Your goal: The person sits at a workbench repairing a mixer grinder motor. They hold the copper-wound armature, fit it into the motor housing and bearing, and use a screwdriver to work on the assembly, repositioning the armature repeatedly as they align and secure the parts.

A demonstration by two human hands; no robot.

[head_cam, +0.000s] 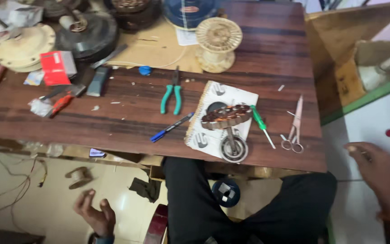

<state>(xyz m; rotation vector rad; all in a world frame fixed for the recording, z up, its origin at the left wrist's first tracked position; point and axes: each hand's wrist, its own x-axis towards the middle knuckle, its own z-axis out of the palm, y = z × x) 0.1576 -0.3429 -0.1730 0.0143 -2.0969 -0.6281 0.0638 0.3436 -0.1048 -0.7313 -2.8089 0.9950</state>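
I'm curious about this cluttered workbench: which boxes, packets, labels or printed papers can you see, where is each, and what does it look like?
Small carton: far left of the table, boxy, red with white and grey sides.
Spiral-bound notepad: front middle, under the copper-wound stator, white with round dark marks.
Printed paper slip: far edge, beside the cream spool, white.
Small card: left of the carton, pale and bluish.
Crumpled white wrapper: near the red-handled tool.
No screens or signs.

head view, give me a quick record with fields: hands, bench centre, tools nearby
left hand: empty, fingers curled, below the table edge
right hand: open, off the table's right side
table: dark wood
centre: copper-wound motor part on a shaft, on a spiral notebook
tools: green pliers, blue pen, green screwdriver, scissors
back: empty spool
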